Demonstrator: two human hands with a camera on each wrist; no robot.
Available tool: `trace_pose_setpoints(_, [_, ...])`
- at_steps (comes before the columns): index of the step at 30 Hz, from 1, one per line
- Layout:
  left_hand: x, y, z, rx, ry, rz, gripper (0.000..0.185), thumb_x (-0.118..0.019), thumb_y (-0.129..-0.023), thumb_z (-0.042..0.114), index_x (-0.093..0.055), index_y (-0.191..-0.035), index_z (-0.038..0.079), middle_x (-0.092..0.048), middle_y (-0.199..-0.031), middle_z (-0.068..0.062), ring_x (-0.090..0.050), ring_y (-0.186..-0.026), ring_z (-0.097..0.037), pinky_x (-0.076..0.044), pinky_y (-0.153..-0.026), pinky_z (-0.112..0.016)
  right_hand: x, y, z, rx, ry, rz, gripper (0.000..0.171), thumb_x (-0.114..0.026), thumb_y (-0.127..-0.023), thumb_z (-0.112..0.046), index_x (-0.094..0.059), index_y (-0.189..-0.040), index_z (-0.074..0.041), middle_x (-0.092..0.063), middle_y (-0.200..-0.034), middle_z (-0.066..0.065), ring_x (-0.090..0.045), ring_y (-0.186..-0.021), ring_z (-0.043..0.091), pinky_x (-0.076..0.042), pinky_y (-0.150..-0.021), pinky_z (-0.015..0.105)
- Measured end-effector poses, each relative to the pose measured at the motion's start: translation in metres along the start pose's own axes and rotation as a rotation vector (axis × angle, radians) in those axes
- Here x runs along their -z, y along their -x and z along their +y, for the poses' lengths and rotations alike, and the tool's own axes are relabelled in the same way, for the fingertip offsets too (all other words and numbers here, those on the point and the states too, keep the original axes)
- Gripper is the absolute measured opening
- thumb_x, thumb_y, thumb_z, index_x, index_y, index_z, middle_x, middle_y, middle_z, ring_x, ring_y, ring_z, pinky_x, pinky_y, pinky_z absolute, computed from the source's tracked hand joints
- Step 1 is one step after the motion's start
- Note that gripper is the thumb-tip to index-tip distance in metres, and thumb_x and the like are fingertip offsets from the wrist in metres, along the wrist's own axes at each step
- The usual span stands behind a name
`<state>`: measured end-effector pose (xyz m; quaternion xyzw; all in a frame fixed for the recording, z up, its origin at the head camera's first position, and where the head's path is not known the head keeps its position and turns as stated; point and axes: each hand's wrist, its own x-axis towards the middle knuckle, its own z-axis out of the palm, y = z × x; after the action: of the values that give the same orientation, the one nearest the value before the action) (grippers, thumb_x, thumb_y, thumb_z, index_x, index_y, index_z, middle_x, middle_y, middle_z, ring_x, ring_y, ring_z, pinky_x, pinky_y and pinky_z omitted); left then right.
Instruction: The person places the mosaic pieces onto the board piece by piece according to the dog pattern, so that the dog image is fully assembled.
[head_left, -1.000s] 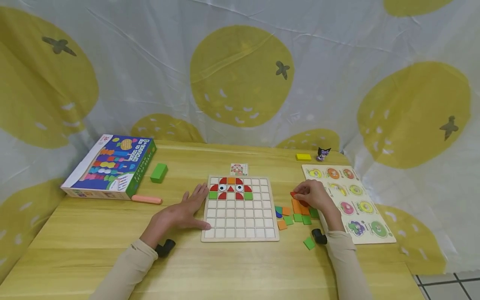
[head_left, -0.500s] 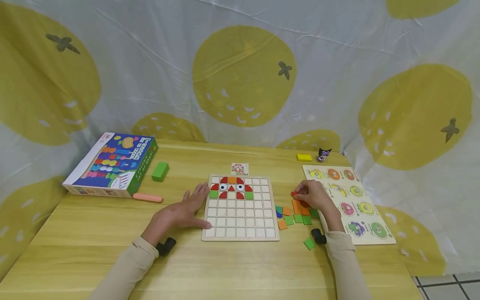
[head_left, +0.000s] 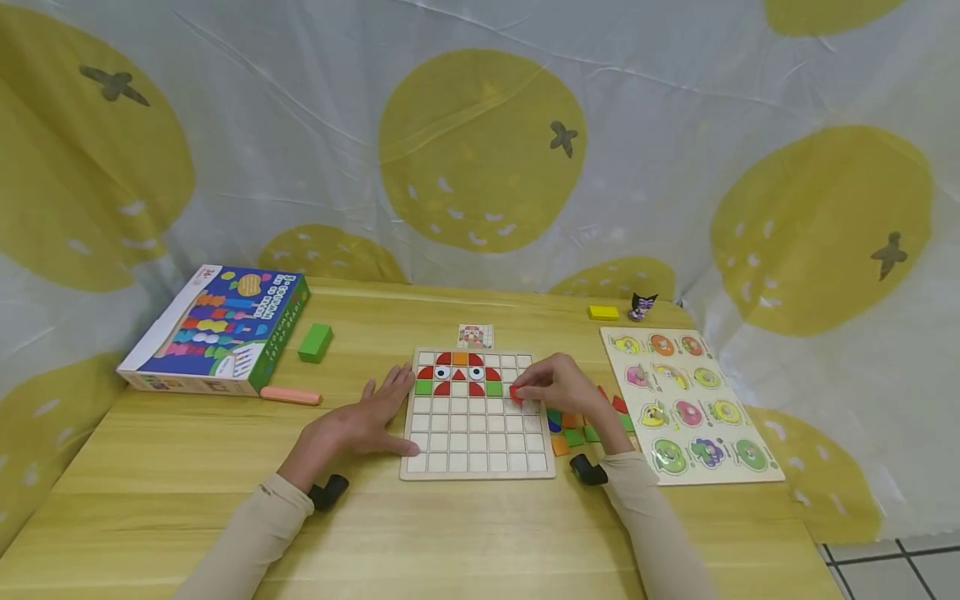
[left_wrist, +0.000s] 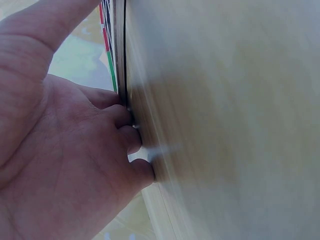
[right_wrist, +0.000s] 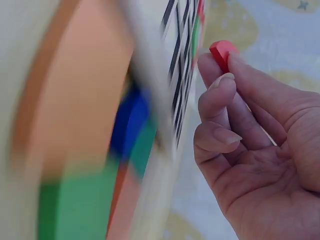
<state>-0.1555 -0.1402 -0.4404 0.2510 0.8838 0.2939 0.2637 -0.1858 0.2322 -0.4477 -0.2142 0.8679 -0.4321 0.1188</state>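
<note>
while the left hand (head_left: 358, 419) lies flat, the right hand (head_left: 558, 385) pinches a red piece (head_left: 516, 393)

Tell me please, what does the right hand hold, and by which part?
The right hand pinches a small red piece by its edges between thumb and fingers, over the grid board.

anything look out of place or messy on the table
Nothing is damaged or spilled. The loose coloured tiles lie in an untidy heap right of the grid board, one stray green block sits by the game box, and the right hand pinches a red tile.
</note>
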Motion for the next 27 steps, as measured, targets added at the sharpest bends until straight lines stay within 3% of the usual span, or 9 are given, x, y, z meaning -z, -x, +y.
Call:
trace_pose_setpoints(10, [0.001, -0.001, 0.000, 0.004, 0.004, -0.003, 0.119, -0.084, -0.095, 0.040, -0.005, -0.170, -0.006, 0.008, -0.179, -0.023, 0.012, -0.166, -0.043, 0.007, -0.131, -0.065, -0.039, -0.037, -0.027, 0.132, -0.031, -0.109, 0.013, -0.080, -0.097, -0.004, -0.082, -0.110, -0.005, -0.075, -0.088, -0.001, -0.060, -0.071, 0.012, -0.053, -0.068, 0.022])
trace_pose_setpoints(14, [0.001, 0.001, 0.000, -0.006, 0.012, -0.012, 0.120, -0.084, -0.094, 0.043, -0.005, -0.170, -0.006, 0.009, -0.179, -0.023, 0.013, -0.165, -0.043, 0.009, -0.130, -0.065, -0.051, -0.047, -0.036, 0.150, -0.075, -0.192, 0.011, -0.083, -0.095, -0.006, -0.083, -0.106, -0.004, -0.077, -0.091, -0.001, -0.065, -0.077, 0.010, -0.058, -0.074, 0.024])
trace_pose_setpoints(17, [-0.001, -0.001, -0.006, -0.050, 0.032, -0.005, 0.122, -0.084, -0.093, 0.046, -0.004, -0.170, -0.006, 0.010, -0.179, -0.024, 0.015, -0.165, -0.043, 0.011, -0.129, -0.067, -0.057, -0.054, -0.040, 0.164, -0.088, -0.237, 0.015, -0.087, -0.091, -0.006, -0.084, -0.105, -0.002, -0.078, -0.089, -0.001, -0.068, -0.077, 0.010, -0.060, -0.074, 0.025])
trace_pose_setpoints(21, [-0.005, -0.006, -0.017, -0.085, 0.039, 0.009, 0.128, -0.083, -0.091, 0.056, -0.003, -0.171, -0.002, 0.012, -0.180, -0.019, 0.017, -0.165, -0.038, 0.014, -0.128, -0.066, -0.063, -0.066, -0.044, 0.207, -0.049, -0.254, 0.008, -0.086, -0.092, -0.006, -0.085, -0.100, -0.005, -0.079, -0.087, -0.005, -0.066, -0.073, 0.006, -0.057, -0.071, 0.022])
trace_pose_setpoints(27, [-0.010, -0.011, -0.030, -0.057, -0.011, 0.017, 0.132, -0.082, -0.087, 0.064, -0.002, -0.172, 0.002, 0.011, -0.181, -0.013, 0.016, -0.166, -0.034, 0.011, -0.130, -0.064, -0.078, -0.083, -0.056, 0.276, 0.054, -0.264, 0.004, -0.083, -0.096, -0.010, -0.085, -0.095, -0.006, -0.079, -0.086, -0.002, -0.065, -0.075, 0.002, -0.055, -0.072, 0.020])
